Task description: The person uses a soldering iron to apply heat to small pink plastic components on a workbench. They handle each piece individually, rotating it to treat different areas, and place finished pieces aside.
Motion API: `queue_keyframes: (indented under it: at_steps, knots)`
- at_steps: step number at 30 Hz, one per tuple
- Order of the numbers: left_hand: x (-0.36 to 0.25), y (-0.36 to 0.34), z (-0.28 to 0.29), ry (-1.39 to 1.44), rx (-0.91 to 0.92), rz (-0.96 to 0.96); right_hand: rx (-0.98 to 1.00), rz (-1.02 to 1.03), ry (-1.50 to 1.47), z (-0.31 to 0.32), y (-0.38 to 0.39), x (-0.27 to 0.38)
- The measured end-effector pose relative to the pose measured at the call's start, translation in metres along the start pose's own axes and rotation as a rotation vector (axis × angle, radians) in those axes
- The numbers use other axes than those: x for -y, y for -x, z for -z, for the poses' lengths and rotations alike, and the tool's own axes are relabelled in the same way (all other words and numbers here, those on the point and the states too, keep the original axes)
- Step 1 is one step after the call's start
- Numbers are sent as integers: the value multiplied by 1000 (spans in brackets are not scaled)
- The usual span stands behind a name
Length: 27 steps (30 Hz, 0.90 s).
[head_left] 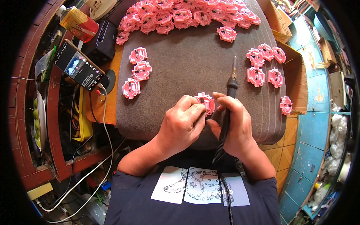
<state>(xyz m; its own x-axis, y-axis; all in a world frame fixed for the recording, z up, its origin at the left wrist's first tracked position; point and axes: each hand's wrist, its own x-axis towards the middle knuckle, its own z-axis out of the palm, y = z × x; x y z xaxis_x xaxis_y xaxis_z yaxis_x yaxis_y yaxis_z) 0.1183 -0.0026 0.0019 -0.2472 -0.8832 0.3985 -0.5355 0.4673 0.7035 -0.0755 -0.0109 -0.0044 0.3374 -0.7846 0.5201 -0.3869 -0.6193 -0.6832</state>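
Here, hands [183,120] [240,123] grip pink part [209,106] (left), soldering iron [232,88] (right); shirt [195,214] bears lettering [215,192].

Passable mid worktop [180,63], pink-parts pile [183,15] blocking far edge, sold. iron [231,89] jutting fwd

Bright over pink parts [182,15]; lower left dim; fisheye bows blue tiles [313,92], corners black.

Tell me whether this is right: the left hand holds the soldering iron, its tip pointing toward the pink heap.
Wrong hand: the head view shows the right hand holding the soldering iron, its tip pointing toward the pink heap.
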Motion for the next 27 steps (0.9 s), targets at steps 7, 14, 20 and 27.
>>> queue_keyframes:
  at_steps: [7, 14, 20, 27]
  knots:
    - [0, 0, 2, -21, 16, -12, 47, 61, 45, -4, -12, -7]
    - [0, 1, 1, -2, 8, -1, 95, 53, 63, -2, -9, -10]
    - [1, 0, 1, -2, 4, -18, 78, 51, 76, -3, -10, -9]
    - [0, 0, 2, -23, 19, -16, 63, 43, 64, -4, -13, -5]
